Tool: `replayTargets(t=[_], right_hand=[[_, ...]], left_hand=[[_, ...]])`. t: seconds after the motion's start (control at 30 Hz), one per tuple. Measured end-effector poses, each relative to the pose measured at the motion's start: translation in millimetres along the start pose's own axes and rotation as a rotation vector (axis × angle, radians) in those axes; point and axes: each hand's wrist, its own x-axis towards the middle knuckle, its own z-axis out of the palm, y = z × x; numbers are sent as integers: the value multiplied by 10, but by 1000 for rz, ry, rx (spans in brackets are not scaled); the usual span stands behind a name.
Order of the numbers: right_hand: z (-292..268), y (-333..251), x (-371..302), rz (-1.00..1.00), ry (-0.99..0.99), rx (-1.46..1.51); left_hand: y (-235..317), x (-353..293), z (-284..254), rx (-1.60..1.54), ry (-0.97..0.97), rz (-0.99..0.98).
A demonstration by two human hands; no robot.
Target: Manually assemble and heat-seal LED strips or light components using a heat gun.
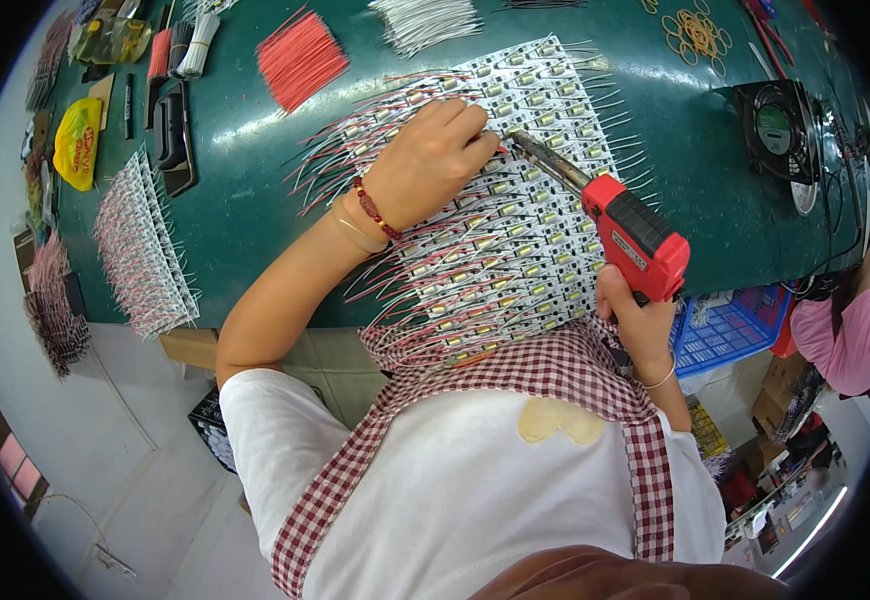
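A large white panel of small circuit boards (pixel 555 110) lies before me, with rows of red and white wires sticking out on its left and short wires on its right. My left hand (pixel 425 165) rests over the panel's upper middle, thumb and finger pinched on a thin red wire (pixel 501 150). Wrapped round the handle of a red and black soldering gun (pixel 640 238) is my right hand (pixel 640 320), at the panel's right edge. The gun's metal tip points up and left, close to my left fingertips. Whether the tip touches a board I cannot tell.
Red wires (pixel 300 60) and white wires (pixel 427 22) lie at the far side of the green table (pixel 230 220). Rubber bands (pixel 697 38) and a black fan (pixel 777 130) are right. A wired panel (pixel 142 250) lies left; a blue basket (pixel 725 335) and pink-sleeved person (pixel 840 340) are right.
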Motion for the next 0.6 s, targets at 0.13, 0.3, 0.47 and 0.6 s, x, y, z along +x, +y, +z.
replayTargets(t=[0.13,0.3,0.47,0.6], right_hand=[[11,-31,-16,-40,31,99],[2,-40,-36,-41,76,154],[-31,-30,-89,-81,59,149],[-82,5,-187,21,117,155]], left_hand=[[6,-3,7,5,-13,-16],[4,10,-1,-5,-11,-8],[16,54,-64,71,-23,44],[109,39,-77,35,-16,32]])
